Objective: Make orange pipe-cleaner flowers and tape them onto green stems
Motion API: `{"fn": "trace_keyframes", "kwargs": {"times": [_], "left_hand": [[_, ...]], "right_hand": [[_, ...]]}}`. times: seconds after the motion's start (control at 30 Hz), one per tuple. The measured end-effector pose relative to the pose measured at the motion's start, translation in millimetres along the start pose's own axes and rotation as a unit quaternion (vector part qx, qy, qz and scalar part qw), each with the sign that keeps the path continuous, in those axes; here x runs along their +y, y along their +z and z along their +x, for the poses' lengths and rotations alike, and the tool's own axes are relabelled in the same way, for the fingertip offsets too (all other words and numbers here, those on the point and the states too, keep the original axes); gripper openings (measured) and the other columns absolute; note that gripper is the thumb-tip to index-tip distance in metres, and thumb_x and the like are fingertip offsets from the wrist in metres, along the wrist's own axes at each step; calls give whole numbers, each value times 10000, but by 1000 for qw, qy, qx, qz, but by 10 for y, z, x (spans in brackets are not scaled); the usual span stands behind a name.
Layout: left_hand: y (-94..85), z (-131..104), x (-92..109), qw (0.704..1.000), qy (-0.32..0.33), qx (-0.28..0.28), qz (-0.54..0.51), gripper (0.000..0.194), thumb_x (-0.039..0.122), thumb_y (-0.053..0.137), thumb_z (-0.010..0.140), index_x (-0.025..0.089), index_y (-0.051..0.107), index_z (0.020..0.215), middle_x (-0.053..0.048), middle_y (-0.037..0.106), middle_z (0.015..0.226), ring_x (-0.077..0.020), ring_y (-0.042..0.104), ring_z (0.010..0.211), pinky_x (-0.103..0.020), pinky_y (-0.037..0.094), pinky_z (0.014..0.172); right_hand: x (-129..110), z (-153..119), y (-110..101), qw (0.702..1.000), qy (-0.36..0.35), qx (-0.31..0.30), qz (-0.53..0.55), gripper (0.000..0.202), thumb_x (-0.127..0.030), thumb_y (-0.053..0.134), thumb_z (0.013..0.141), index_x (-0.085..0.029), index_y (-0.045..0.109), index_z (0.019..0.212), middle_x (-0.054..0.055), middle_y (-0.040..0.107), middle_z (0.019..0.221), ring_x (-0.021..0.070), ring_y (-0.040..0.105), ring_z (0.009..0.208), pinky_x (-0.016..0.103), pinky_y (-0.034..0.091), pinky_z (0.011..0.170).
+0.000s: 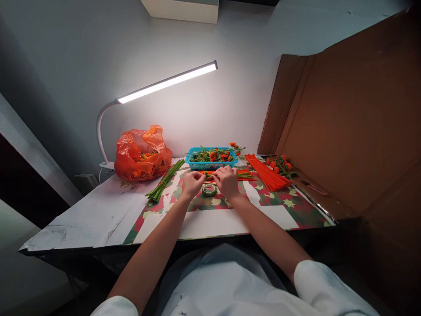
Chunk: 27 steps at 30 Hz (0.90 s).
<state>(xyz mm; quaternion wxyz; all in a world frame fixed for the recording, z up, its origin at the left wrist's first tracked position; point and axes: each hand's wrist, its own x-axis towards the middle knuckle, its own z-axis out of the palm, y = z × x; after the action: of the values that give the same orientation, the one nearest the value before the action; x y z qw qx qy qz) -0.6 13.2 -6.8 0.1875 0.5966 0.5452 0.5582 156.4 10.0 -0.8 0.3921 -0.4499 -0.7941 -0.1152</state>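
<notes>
Two grips: left grip [192, 182], right grip [226, 180], pinched on some green stem [208, 174]
Tape roll [209, 194]: just beside them, wearer's side

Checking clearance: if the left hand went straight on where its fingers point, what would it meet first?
The left hand pinches a small green piece; past that, it would likely meet the right hand first, though depth is unclear.

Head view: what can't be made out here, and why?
All in the head view:
Green piece: partly covered by the left hand and right hand; too small to tell its details.
Bag: its deeper contents are hidden by its walls; its lettering is too small and creased to read.
Basket: its bottom is hidden by its front wall and contents.
Cardboard: cut off by the right edge.
</notes>
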Motion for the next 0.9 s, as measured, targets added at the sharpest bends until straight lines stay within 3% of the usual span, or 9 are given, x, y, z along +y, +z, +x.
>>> {"fn": "trace_keyframes", "kwargs": {"times": [0.13,0.2,0.4,0.47,0.53,0.63,0.7,0.77,0.9], "left_hand": [[-4,-34,58,997,59,9,49,164,298,593,692,187,591,571,-15,640,560,-141,567,524,-244,406,522],[0,-43,61,992,101,9,80,164,269,578,709,192,568,565,-17,628,563,-140,555,522,-250,404,529],[11,-71,65,968,224,-23,114,175,232,541,761,201,519,589,-42,637,658,-160,578,611,-277,440,612],[14,-78,68,969,222,-20,106,176,241,537,771,201,523,600,-46,644,677,-163,587,624,-281,448,620],[17,-77,60,974,203,-14,100,172,243,543,765,199,530,599,-44,646,672,-160,589,615,-277,450,615],[17,-61,33,985,145,-11,96,161,249,558,739,194,548,588,-27,632,610,-148,568,558,-262,427,567],[13,-49,17,990,106,-12,91,152,262,565,720,192,564,585,-15,617,566,-142,549,524,-256,406,539],[6,-40,9,993,79,-17,82,152,279,572,700,192,573,576,-12,614,549,-141,541,512,-254,395,531],[-4,-31,12,997,53,-22,58,160,305,583,669,196,575,551,-15,618,539,-145,538,507,-255,382,520]], "right_hand": [[-29,31,19,990,117,-47,62,230,-278,524,902,-179,631,723,67,660,826,213,498,890,345,288,771],[-11,55,22,955,215,-107,173,303,-304,538,879,-171,567,609,40,616,712,185,508,778,303,302,695],[134,114,-117,655,397,-300,568,294,-387,623,801,-175,498,639,-25,496,614,90,407,533,231,326,530],[155,112,-144,598,397,-334,611,284,-400,612,807,-180,497,669,-28,498,623,98,439,549,250,401,569],[155,98,-126,632,374,-328,594,289,-429,578,824,-177,522,694,-10,533,659,117,484,594,283,443,625],[156,64,-63,838,261,-198,436,223,-388,613,799,-165,613,797,33,617,783,158,548,742,291,435,700],[173,44,-35,951,98,-108,272,203,-286,669,763,-190,659,941,45,655,914,193,560,908,317,406,801],[199,34,-31,986,-14,-68,151,156,-198,640,797,-213,688,945,44,676,936,198,559,948,337,365,842],[233,39,-55,990,-91,-60,92,150,-175,579,869,-220,721,878,41,696,879,175,569,862,331,326,805]]}}
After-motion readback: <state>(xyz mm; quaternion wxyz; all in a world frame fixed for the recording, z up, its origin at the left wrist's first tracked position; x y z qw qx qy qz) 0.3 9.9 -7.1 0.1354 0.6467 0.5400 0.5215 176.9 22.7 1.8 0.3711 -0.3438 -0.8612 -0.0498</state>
